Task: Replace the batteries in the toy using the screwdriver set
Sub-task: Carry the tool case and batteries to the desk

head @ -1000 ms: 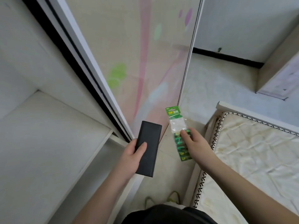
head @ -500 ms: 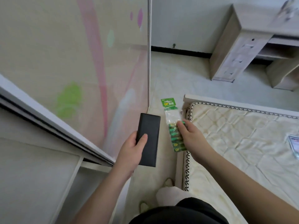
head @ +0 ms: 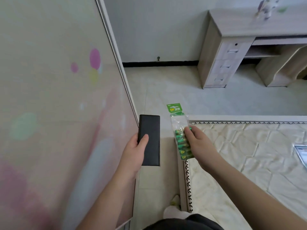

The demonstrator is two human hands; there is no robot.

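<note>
My left hand grips a flat black rectangular case, the screwdriver set, held upright with my thumb across its front. My right hand holds a clear plastic pack of green batteries with a green header card at its top. Both hands are in front of me at waist height, side by side and about a hand's width apart, over the floor beside the bed corner. A small toy figure stands blurred on the desk at the far right.
A sliding wardrobe door with pastel splashes fills the left. A bare mattress lies to the right with a flat card on it. A wooden desk with drawers stands at the back right. Pale floor tiles lie between.
The view has swung right, away from the open wardrobe shelves toward the bed and desk. Both hands keep their hold on the case and the battery pack.
</note>
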